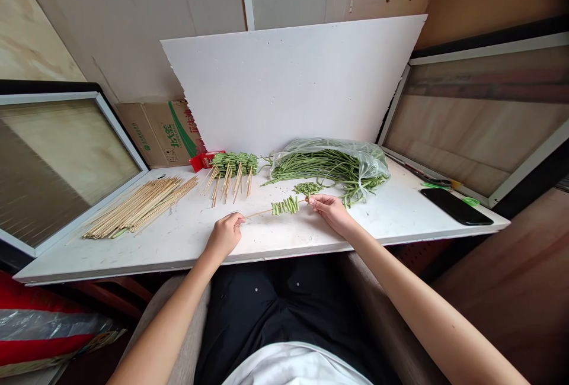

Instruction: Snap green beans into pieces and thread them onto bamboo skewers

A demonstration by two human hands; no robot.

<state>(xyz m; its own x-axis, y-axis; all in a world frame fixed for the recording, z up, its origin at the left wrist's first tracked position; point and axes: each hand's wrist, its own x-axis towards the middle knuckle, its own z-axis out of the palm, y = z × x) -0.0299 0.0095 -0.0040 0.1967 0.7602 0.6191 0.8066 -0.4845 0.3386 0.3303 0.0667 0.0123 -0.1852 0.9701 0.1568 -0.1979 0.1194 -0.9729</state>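
My left hand [226,234] is closed on the blunt end of a bamboo skewer [258,214] that lies across the white table [186,243]. Several short green bean pieces [285,205] are threaded on the skewer near its far end. My right hand [329,208] pinches the skewer's tip with a green bean piece at the fingertips. A small pile of cut bean pieces [307,188] lies just beyond that hand.
A pile of bare skewers [142,207] lies at the left. Finished bean skewers [232,170] are laid out at the back beside a red packet [202,160]. A plastic bag of long beans [331,166] sits behind. A black phone [456,206] lies at the right.
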